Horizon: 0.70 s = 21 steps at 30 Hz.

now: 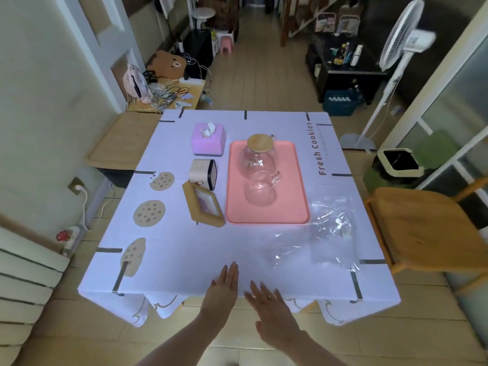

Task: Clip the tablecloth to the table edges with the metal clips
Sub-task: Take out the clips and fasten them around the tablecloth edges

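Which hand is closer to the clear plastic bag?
Right. The right hand is just left of the clear plastic bag, by its near corner; the left hand is farther left.

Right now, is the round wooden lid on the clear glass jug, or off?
On. The round wooden lid covers the mouth of the clear glass jug.

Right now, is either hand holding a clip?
No, the left hand and right hand are both open with straight fingers over the tablecloth at its near edge, holding nothing.
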{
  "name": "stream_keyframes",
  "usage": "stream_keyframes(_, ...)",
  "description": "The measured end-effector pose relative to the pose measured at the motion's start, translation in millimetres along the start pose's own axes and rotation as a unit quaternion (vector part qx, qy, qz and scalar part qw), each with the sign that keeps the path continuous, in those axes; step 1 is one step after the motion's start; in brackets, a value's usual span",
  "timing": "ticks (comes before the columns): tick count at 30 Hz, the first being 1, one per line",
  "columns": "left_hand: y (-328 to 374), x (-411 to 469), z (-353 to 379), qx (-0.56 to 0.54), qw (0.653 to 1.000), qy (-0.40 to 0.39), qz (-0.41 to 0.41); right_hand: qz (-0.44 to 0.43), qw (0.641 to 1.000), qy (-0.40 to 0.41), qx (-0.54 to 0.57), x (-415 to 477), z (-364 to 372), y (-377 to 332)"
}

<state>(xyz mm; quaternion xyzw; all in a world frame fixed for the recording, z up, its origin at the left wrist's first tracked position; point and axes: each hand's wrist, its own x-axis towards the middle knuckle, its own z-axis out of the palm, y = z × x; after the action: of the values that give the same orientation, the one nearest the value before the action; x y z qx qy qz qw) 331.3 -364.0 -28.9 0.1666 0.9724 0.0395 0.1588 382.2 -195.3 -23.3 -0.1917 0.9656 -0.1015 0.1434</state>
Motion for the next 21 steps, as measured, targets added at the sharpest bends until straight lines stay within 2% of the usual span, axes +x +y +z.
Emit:
stream_keyframes(4, 1, 2, 0, -0.004, 1.0, 0.006, 0.008, 0.01, 1.0, -0.019, -0.011, 1, -6, -1)
stream_keyframes(10, -7, -4, -16, 0.076, 0.994, 0.045, 0.058, 0.033, 0.996, -0.031, -0.072, -6, -6, 5)
stream_keyframes(13, -28, -18, -13, 0.046, 0.999, 0.023, 0.003, 0.113, 0.992, -0.033, -0.045, -8, 4, 10)
stream_keyframes(16, -45, -30, 2, 0.01, 0.999, -0.033, -0.034, 0.122, 0.992, -0.027, -0.012, -10, -10, 3)
stream_keyframes(18, -48, -32, 4, 0.012, 0.999, -0.023, -0.03, 0.097, 0.995, -0.011, 0.004, -9, -9, 3)
stream_keyframes(19, -45, -33, -2, 0.02, 1.0, -0.007, -0.016, 0.1, 0.994, -0.028, 0.023, -10, -10, 2)
stream_keyframes(21, -40, -35, -15, 0.002, 1.0, -0.028, -0.012, 0.1, 0.994, -0.033, 0.022, -8, -15, 1)
